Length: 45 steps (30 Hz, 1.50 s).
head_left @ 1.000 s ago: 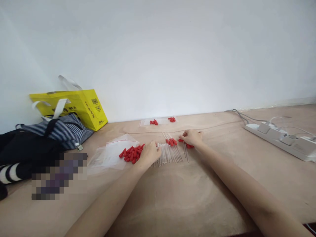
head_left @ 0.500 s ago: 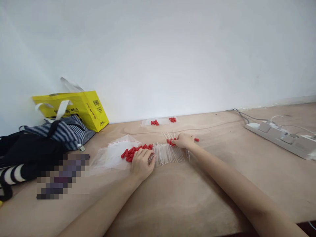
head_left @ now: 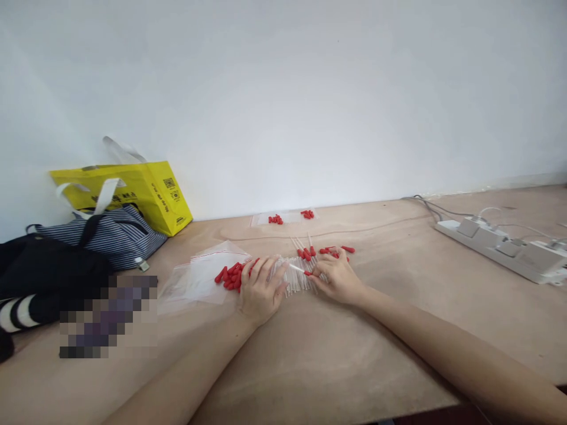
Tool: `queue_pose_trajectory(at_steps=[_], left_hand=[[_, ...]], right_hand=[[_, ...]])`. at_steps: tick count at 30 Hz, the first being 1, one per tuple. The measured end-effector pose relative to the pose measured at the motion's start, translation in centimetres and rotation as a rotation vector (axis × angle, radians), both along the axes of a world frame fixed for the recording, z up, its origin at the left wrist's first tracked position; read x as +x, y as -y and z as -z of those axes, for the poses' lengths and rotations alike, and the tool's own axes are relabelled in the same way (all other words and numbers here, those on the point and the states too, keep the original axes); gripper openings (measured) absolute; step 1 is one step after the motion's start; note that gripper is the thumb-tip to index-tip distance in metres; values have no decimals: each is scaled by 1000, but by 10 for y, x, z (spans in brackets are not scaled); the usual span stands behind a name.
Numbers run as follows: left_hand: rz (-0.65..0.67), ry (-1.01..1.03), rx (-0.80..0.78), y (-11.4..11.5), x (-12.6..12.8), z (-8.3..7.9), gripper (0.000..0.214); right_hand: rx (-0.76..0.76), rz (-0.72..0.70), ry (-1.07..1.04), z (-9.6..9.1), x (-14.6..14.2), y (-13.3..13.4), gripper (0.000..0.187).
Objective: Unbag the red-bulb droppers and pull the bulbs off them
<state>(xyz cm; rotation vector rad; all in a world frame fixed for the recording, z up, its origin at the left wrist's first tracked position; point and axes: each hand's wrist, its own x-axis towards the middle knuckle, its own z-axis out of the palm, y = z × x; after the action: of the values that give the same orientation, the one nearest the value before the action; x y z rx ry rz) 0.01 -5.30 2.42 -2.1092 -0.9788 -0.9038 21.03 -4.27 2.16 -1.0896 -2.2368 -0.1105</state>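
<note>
In my right hand (head_left: 343, 283), thumb and fingers pinch the red bulb of a dropper (head_left: 297, 268); its pale tube points left, toward my left hand (head_left: 261, 292). My left hand lies with fingers apart beside a pile of red rubber bulbs (head_left: 230, 276), partly covering it. Whether its fingertips touch the tube's end, I cannot tell. Between and below the hands, clear thin tubes (head_left: 295, 284) lie side by side on the table. Behind them are several droppers with bulbs fitted (head_left: 305, 254). More red bulbs (head_left: 348, 249) lie beyond my right hand, partly hidden by it.
Clear zip bags (head_left: 204, 277) lie left of the bulb pile. Near the wall sits another bag (head_left: 290, 218) with red bulbs. A yellow bag (head_left: 163, 200), a striped bag (head_left: 119, 236) and dark cloth stand left. A white power strip (head_left: 505, 251) lies right.
My right hand has come back toward me from the fitted droppers and now holds a dropper by its red bulb. My left hand has shifted slightly, its fingers more spread.
</note>
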Motion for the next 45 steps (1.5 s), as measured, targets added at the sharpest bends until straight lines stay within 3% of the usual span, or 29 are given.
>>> queue_pose_trajectory(at_steps=[5,9,19,38,45], left_hand=[[45,-84,34,2,8,4,15],[58,-96,22,1,6,7,20],[97,-46,-2,5,8,3,18],[158,-22,52,5,7,4,17],[102,54,3,2,-14,-3,15]], right_hand=[[222,-91,43,12,-14,9,20],[299,-12,35,16,-19,11,11],[291,28,38,19,-18,16,13],[394,-80,-27,18,-17,18,12],[313,153,-166,18,9,11,17]])
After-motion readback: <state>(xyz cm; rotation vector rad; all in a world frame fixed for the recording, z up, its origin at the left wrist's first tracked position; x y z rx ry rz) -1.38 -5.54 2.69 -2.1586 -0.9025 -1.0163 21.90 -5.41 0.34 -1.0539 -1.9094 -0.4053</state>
